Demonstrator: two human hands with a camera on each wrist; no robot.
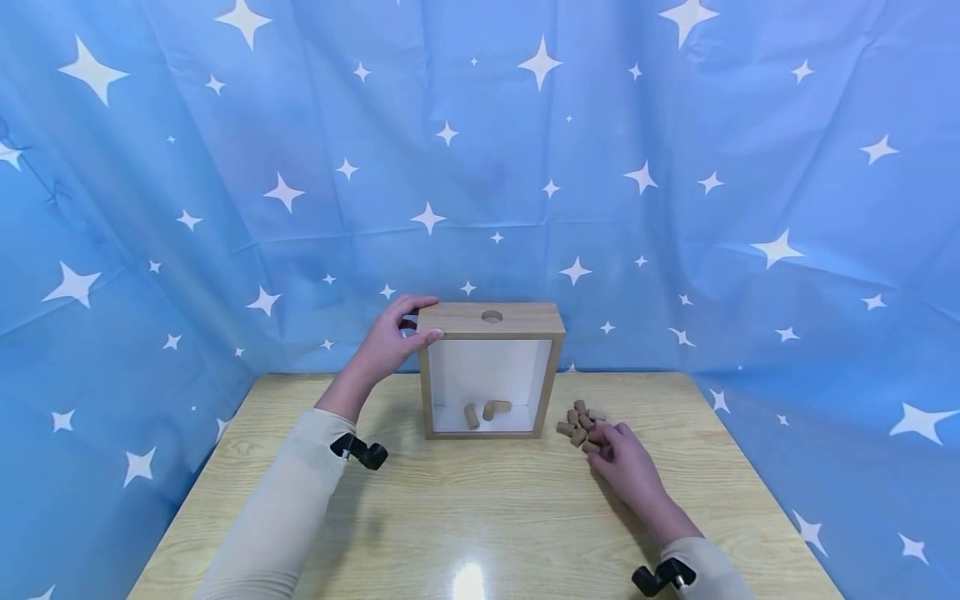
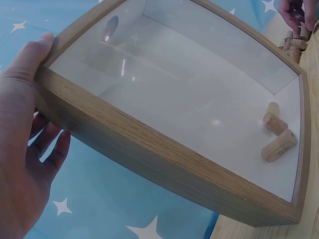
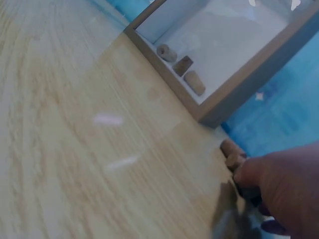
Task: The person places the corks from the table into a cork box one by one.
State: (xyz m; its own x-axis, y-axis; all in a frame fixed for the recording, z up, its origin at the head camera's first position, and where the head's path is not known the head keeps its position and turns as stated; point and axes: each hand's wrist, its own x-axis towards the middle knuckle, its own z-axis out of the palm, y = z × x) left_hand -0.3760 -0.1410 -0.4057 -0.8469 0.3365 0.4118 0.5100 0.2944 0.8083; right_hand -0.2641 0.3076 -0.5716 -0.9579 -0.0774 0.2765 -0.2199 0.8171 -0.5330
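A wooden shadow box with a clear front and a round hole in its top stands upright on the table. My left hand holds its upper left corner, thumb on the front edge and fingers toward the back. Three corks lie inside on the box floor. To the right of the box is a loose pile of corks. There my right hand reaches in with bent fingers, thumb and forefinger at one cork. Whether they pinch it is partly hidden.
The box stands toward the back of the light wood-grain table. Behind and at both sides hangs a blue curtain with white stars. A black mount is strapped on the left sleeve, another black mount on the right.
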